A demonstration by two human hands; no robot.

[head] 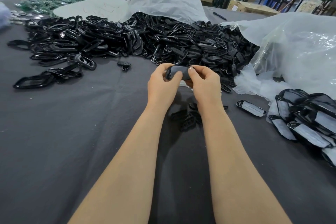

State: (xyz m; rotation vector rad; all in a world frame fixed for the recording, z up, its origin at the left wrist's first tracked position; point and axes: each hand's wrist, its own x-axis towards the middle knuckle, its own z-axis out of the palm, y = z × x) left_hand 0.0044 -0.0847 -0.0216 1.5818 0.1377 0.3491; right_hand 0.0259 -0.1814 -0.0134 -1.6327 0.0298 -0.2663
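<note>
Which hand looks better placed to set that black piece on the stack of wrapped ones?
Right, probably. The right hand pinches the piece, and the stack lies on its side; the left hand, which also pinches it, would have to cross over.

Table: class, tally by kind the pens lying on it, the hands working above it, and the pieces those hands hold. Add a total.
Pens: 1, the pen
Hands: 2, left hand and right hand
Held pieces: 1, the held piece
Total: 4

Forearms reach toward twelve o'clock; left hand (161, 83) and right hand (204, 83) meet there, curled fingers and thumbs pinching one black shell (179, 70)
</note>
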